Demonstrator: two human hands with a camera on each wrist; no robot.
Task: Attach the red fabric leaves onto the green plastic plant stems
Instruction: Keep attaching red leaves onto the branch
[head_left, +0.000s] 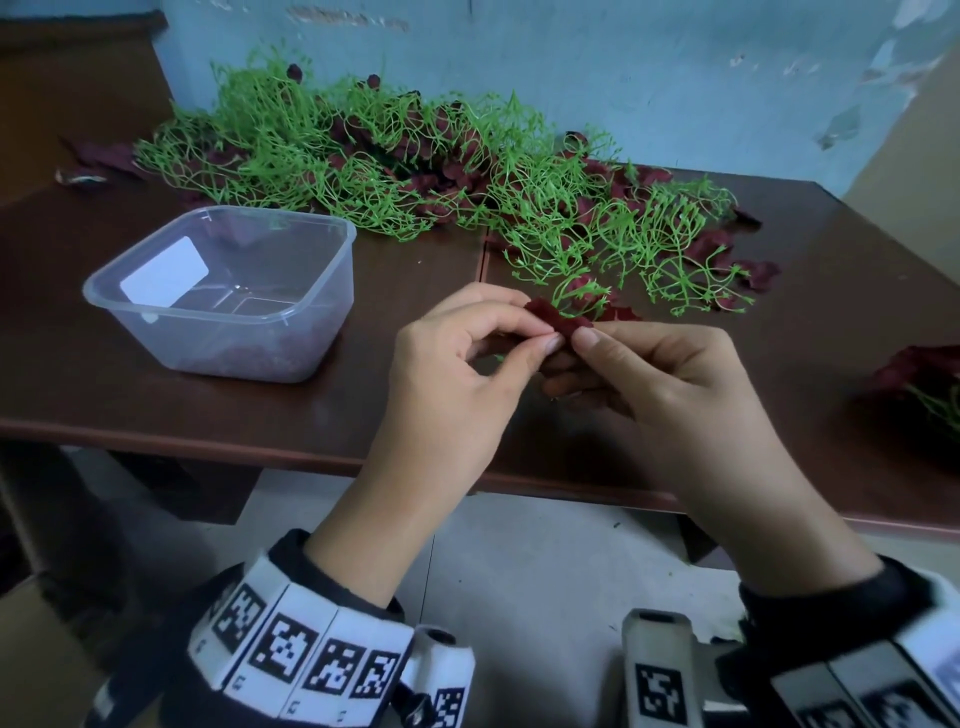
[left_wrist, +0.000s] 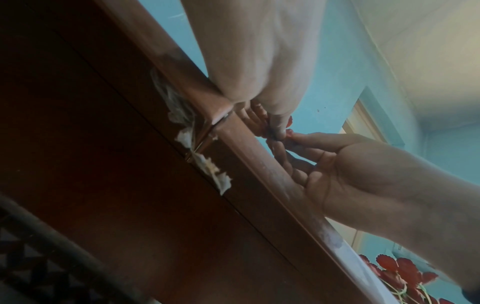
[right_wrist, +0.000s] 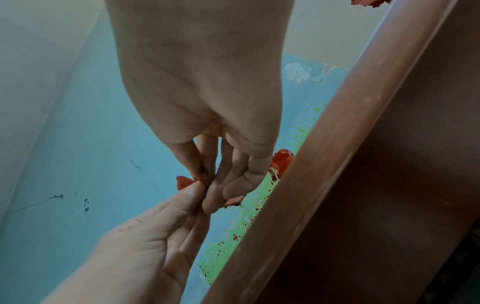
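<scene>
Above the table's front part, both hands meet on one dark red fabric leaf (head_left: 558, 319). My left hand (head_left: 543, 338) pinches its left side between thumb and forefinger. My right hand (head_left: 574, 358) pinches its right side, thumb on top. A green plastic sprig (head_left: 579, 293) rises from behind the leaf; its base is hidden in the fingers, and I cannot tell which hand holds it. In the left wrist view, the left hand (left_wrist: 276, 131) pinches the red leaf (left_wrist: 289, 122). In the right wrist view, the right hand (right_wrist: 207, 185) pinches the leaf (right_wrist: 184, 182).
A clear plastic tub (head_left: 311, 322) with a white label stands on the brown table (head_left: 156, 395) to the left. A long heap of green stems and red leaves (head_left: 415, 156) lies along the back. Another red-leaved bunch (head_left: 924, 374) sits at the right edge.
</scene>
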